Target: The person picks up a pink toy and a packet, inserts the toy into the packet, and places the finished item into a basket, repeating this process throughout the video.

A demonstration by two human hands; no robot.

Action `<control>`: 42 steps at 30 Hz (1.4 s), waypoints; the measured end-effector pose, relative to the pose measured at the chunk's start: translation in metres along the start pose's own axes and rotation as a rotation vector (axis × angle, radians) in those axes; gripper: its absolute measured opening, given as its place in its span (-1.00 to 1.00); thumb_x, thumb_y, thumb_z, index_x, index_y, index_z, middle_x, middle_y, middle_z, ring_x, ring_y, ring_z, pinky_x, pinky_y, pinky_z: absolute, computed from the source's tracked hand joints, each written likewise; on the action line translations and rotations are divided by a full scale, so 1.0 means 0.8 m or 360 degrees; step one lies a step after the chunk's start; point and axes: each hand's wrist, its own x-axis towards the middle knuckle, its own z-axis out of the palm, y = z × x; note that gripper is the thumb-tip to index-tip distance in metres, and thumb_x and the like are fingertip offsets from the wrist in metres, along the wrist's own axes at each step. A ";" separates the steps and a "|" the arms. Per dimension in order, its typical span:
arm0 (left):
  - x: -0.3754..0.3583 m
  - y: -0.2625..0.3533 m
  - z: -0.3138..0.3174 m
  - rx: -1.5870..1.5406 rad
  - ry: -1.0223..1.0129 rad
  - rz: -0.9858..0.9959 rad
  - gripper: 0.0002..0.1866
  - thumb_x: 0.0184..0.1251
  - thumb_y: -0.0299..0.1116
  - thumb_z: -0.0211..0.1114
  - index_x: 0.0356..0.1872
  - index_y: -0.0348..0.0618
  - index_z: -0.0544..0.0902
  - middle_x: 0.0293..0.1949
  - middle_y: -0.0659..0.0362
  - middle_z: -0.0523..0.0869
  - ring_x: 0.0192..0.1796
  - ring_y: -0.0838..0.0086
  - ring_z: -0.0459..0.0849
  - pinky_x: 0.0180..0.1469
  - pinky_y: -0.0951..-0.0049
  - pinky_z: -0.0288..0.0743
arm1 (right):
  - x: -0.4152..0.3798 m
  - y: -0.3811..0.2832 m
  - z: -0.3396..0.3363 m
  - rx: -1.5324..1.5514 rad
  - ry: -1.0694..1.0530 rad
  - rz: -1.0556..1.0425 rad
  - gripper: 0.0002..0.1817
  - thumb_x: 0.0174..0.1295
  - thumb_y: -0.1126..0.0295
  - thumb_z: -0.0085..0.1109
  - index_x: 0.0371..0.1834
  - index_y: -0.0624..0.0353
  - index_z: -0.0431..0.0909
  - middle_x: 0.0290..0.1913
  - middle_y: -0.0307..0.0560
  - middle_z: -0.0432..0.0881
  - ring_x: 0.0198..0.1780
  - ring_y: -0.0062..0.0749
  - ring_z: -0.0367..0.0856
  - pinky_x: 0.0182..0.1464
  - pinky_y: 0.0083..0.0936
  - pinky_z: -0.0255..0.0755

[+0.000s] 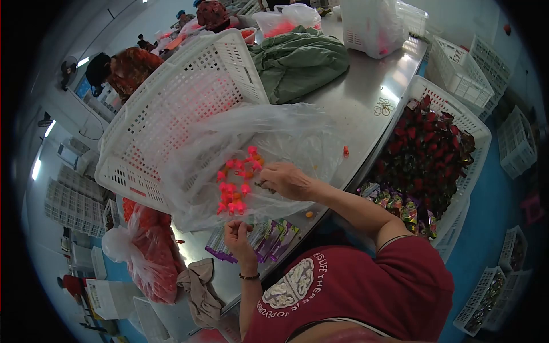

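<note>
My right hand [286, 180] is over a clear plastic bag [286, 134], with fingers curled in beside a pile of small bright pink and orange pieces [233, 191]. What its fingertips hold is hidden. Closer to my body, my left hand [237, 235] has its fingers drawn together at the bag's near edge. Anything in them is too small to make out. Just right of that hand lie purple and green printed packets [277, 239], partly under the bag.
A white perforated crate [186, 106] leans across the metal table [366, 86] behind the bag. Beyond it lies green cloth [300, 60]. At right, another crate [483, 134] holds dark red wrapped items [426, 154]. A red-filled bag [151, 251] and grey-brown cloth [201, 291] are left. A co-worker [134, 68] bends farther back.
</note>
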 end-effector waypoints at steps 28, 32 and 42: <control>0.000 0.031 0.067 -0.0150 -0.0602 -0.0588 -0.77 0.22 -0.45 0.37 -0.11 -0.24 0.64 -0.35 0.34 0.64 -0.34 0.70 0.54 -0.31 0.65 0.42 | -0.038 -0.038 -0.009 0.1609 -0.0015 0.1282 -0.76 0.28 0.37 0.19 -0.09 0.31 0.62 -0.36 -0.33 0.61 -0.34 -0.73 0.46 -0.25 -0.72 0.34; 0.004 0.019 0.051 -0.0110 -0.0742 -0.0636 -0.66 0.25 -0.37 0.38 0.02 -0.24 0.61 -0.15 0.22 0.72 -0.17 0.59 0.67 -0.10 0.55 0.56 | -0.043 -0.019 0.006 0.1553 -0.0177 0.1209 -0.77 0.26 0.37 0.21 -0.13 0.31 0.63 -0.36 -0.30 0.63 -0.34 -0.71 0.50 -0.25 -0.70 0.36; 0.004 0.000 0.045 -0.0720 -0.0599 -0.1079 -0.71 0.31 -0.40 0.33 -0.03 -0.35 0.58 -0.22 0.22 0.70 -0.25 0.65 0.67 -0.17 0.59 0.61 | -0.043 -0.002 0.018 0.1422 -0.0080 0.1507 -0.83 0.25 0.40 0.21 -0.24 0.30 0.65 -0.42 -0.31 0.61 -0.40 -0.71 0.47 -0.30 -0.68 0.37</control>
